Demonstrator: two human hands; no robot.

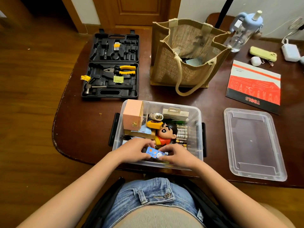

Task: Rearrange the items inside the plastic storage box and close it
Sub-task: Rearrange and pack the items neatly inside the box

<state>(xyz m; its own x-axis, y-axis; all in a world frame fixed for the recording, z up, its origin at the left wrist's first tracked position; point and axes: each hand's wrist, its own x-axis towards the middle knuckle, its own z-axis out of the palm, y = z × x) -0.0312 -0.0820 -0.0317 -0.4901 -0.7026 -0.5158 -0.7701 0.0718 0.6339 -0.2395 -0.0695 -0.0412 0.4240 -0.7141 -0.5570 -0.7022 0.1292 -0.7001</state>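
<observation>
Hands, left (137, 149) and right (175, 153), both pinch the blue card (153, 152) at the storage box's (198, 116) near wall, its long axis running across between the 2 grips.

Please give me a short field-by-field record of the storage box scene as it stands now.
box: clear plastic storage box, open, on the table
lid: off, flat on the table right of the box
contents: pink box, cartoon figure, markers
left hand: holds a blue packet
right hand: holds the same packet
nearby: open tool case, jute bag
</observation>
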